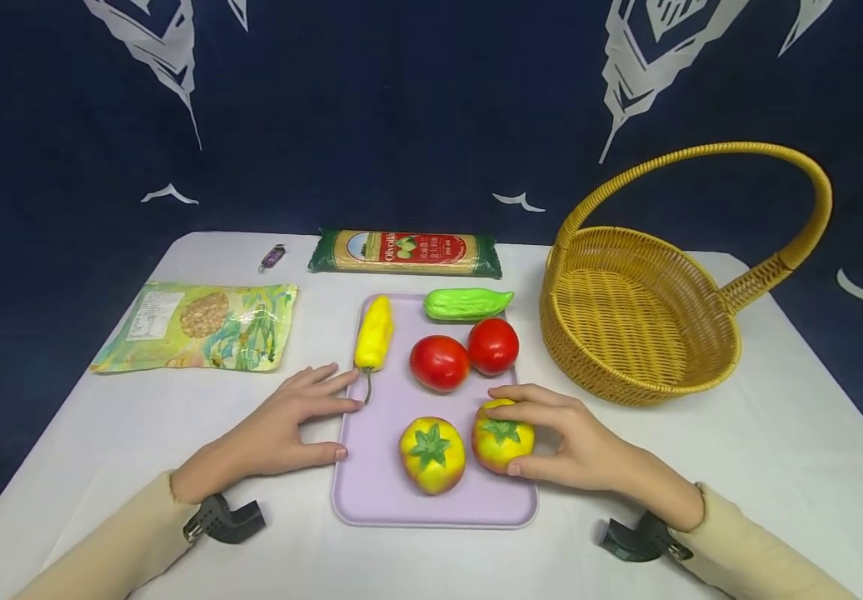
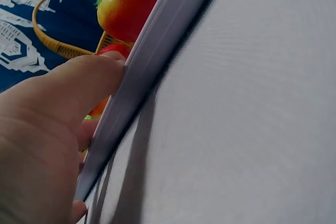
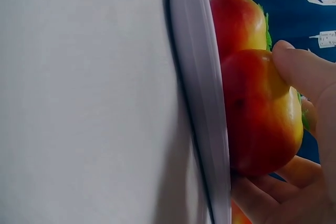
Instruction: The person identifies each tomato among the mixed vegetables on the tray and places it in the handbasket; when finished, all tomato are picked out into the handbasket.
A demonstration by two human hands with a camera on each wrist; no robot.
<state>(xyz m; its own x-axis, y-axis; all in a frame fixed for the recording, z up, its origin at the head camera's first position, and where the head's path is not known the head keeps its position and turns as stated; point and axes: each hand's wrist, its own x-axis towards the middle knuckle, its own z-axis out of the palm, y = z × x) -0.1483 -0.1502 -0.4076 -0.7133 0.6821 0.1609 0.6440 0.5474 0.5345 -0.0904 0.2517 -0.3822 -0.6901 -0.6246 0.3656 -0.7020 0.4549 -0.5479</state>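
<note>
A lilac tray [image 1: 371, 496] lies on the white table. My left hand [image 1: 281, 421] rests at its left rim with straight, spread fingers, near the stem of a yellow pepper [image 1: 374, 333]. In the left wrist view the thumb [image 2: 100, 72] touches the tray's edge. My right hand [image 1: 570, 437] grips a yellow-and-red tomato [image 1: 486, 446] with a green leafy top, thumb in front and fingers behind and over it. A second such tomato [image 1: 431, 479] sits to its left. Two red tomatoes [image 1: 440, 364] lie farther back, below a green pepper [image 1: 469, 304] at the tray's far right corner.
At the right stands a wicker basket [image 1: 619, 333] with a tall arched handle. A green-ended noodle packet [image 1: 405, 252] lies behind the tray. To the left are a flat green food pouch [image 1: 199, 327] and a small purple wrapped candy [image 1: 272, 257]. A dark patterned curtain [image 1: 371, 108] hangs behind.
</note>
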